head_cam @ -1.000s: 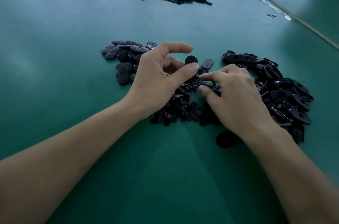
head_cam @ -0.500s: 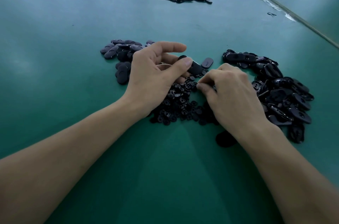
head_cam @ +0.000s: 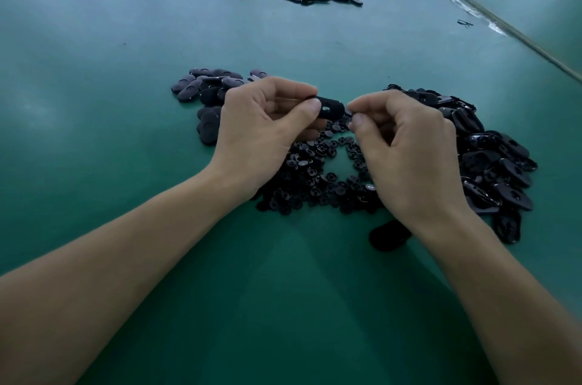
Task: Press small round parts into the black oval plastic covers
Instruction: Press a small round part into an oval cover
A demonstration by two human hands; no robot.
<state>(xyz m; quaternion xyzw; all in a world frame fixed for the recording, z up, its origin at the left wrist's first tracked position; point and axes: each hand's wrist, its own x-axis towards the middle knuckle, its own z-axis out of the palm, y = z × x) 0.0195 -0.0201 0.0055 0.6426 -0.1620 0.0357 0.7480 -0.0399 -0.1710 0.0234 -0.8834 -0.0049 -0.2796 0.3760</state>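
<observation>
Our left hand [head_cam: 267, 126] pinches a black oval cover [head_cam: 329, 107] between thumb and fingers, above the pile of small round parts [head_cam: 315, 176] on the green worktop [head_cam: 126, 164]. Our right hand [head_cam: 406, 148] curls its fingers, thumb and forefinger pressed together just beside the cover's right end; we cannot tell whether a part sits between them.

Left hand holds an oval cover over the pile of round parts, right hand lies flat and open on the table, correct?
No. The head view shows the right hand raised, thumb and forefinger pinching what looks like a small round part beside the oval cover. The left hand does hold that cover over the pile of round parts.
</observation>
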